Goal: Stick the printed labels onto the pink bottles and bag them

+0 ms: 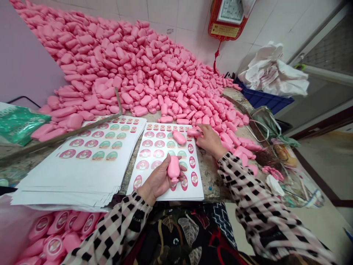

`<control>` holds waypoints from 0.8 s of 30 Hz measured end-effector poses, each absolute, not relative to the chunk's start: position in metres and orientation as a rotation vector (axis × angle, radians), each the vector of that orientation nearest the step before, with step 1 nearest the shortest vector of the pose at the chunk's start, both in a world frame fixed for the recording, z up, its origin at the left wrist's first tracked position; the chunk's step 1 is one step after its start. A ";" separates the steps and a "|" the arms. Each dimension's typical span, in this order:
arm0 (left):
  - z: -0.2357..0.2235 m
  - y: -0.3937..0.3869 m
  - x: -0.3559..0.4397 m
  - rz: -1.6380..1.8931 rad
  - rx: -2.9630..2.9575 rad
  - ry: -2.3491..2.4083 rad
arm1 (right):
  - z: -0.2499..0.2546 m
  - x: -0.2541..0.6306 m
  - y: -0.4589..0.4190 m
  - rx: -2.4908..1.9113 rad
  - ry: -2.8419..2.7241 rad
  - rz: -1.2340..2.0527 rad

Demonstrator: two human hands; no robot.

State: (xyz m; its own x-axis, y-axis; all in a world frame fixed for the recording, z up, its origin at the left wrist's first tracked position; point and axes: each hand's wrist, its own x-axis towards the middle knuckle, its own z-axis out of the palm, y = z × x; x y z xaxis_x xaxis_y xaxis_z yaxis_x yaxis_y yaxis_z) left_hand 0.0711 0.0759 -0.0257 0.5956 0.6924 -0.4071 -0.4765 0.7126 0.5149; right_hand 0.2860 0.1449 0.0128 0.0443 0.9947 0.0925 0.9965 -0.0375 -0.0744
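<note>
Hundreds of pink plastic bottles point(118, 70) are heaped along the worn counter point(212, 173) against a tiled wall point(165, 11). One bottle point(173, 169) is cradled in the curled left hand point(157, 180) above a label sheet point(154, 141); a second bottle point(194, 131) is touched by the spread right hand point(211, 141).

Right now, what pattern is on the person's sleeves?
Black checks on pale pink, clearest on the right sleeve, head view.
</note>
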 end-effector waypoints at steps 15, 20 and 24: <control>-0.026 0.076 0.070 0.691 0.389 0.583 | 0.007 0.271 0.126 -2.153 -2.389 -0.196; -0.027 0.076 0.070 0.700 0.378 0.581 | 0.010 0.251 0.141 -1.957 -2.453 -0.032; -0.027 0.076 0.070 0.696 0.340 0.572 | 0.011 0.251 0.141 -1.838 -2.339 0.040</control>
State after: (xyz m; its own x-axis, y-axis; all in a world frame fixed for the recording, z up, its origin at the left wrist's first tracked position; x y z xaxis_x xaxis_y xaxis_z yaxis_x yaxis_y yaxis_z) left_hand 0.0703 0.0762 -0.0268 0.6246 0.6834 -0.3778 -0.5035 0.7223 0.4741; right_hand 0.2507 0.1409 0.0107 -0.2284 0.9669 0.1136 0.9624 0.2418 -0.1235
